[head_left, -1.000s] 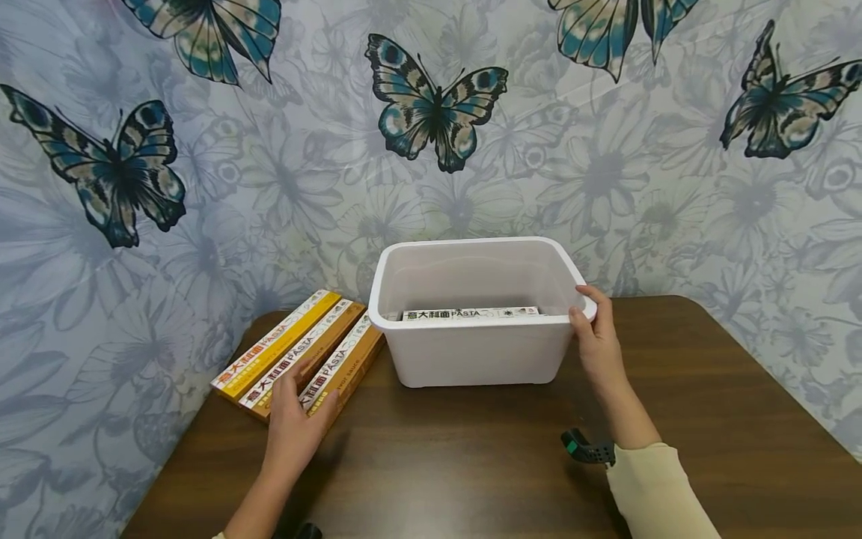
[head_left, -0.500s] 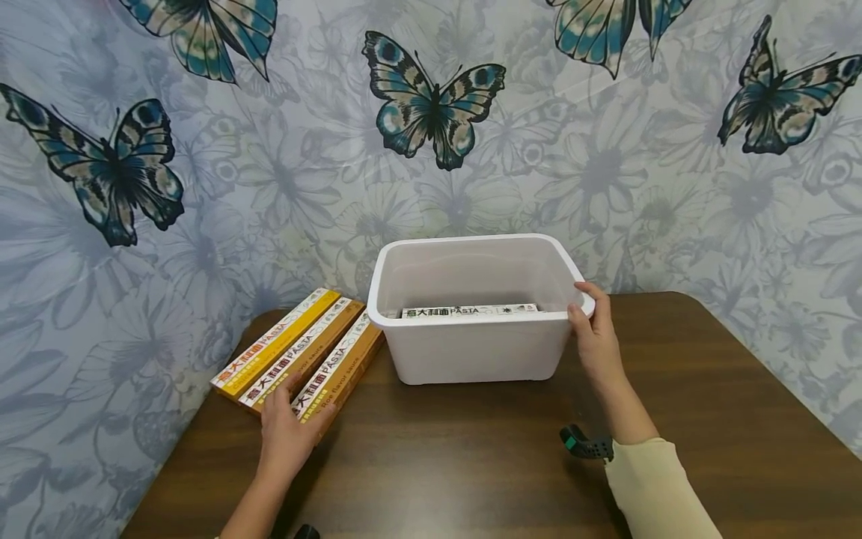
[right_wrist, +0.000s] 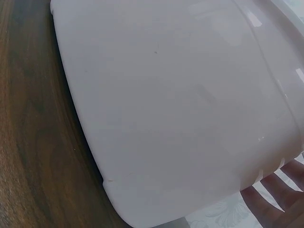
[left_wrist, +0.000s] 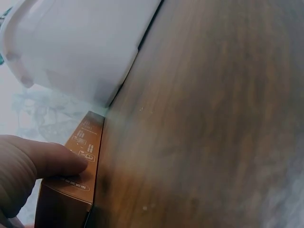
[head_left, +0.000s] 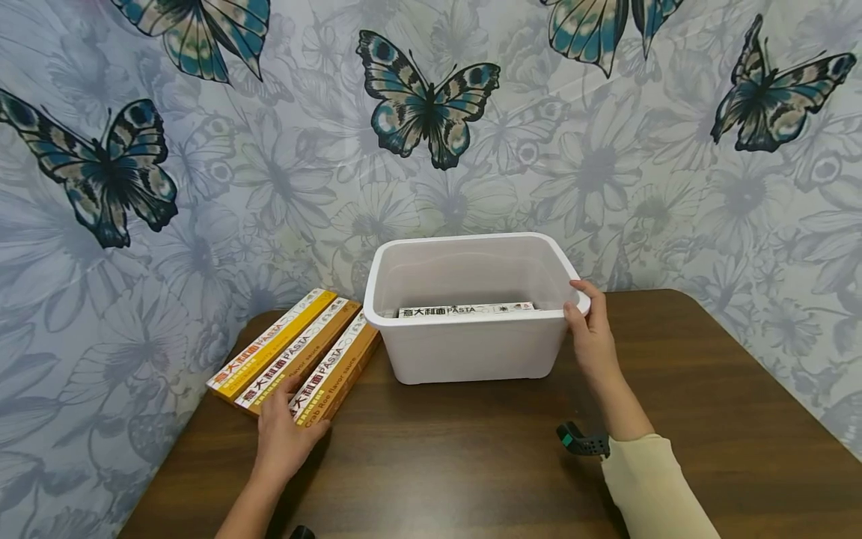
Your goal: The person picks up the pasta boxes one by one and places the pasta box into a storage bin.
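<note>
My left hand (head_left: 283,445) holds the near end of the rightmost pasta box (head_left: 340,370), which is brown with a white label strip and lies on the table. In the left wrist view its thumb (left_wrist: 59,160) presses the box's brown side (left_wrist: 90,137); the other fingers are mostly hidden. A white plastic bin (head_left: 481,352) stands upright to the right of the boxes. My right hand (head_left: 595,340) grips its right rim, and fingertips (right_wrist: 266,199) touch the bin wall in the right wrist view. Inside the bin, a pasta box (head_left: 465,310) shows its white lettered strip.
Left of the held box lie a brown pasta box (head_left: 296,352) and a yellow pasta box (head_left: 272,344), side by side. The brown wooden table (head_left: 458,457) reaches back to a butterfly-patterned wall (head_left: 283,187). A black band (head_left: 582,440) is at the right wrist.
My left hand has slid slightly back toward the near end of the rightmost box. My right hand stays on the bin rim, and the head view has shifted a little.
</note>
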A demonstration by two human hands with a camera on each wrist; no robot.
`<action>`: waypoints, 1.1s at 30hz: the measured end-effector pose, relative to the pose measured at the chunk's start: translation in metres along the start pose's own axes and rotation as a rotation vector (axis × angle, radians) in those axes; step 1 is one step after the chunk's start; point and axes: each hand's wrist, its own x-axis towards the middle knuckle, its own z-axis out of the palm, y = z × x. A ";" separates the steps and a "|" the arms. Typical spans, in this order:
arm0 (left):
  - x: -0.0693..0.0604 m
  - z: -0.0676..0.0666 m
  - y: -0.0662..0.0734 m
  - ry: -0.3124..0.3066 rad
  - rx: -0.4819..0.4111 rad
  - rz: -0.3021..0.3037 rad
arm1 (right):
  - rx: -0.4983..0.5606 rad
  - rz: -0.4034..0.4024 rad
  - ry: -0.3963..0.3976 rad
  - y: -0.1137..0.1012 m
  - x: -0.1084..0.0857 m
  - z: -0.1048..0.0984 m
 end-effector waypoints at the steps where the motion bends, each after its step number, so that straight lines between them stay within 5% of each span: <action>1: 0.000 0.000 0.000 -0.008 0.009 -0.002 | 0.002 -0.003 0.001 0.000 0.000 0.000; 16: 0.001 0.002 0.001 -0.011 0.053 -0.031 | 0.000 -0.009 0.007 -0.001 0.001 -0.001; 33: -0.004 0.003 0.009 0.184 -0.126 -0.051 | 0.005 -0.019 -0.008 0.000 0.000 -0.001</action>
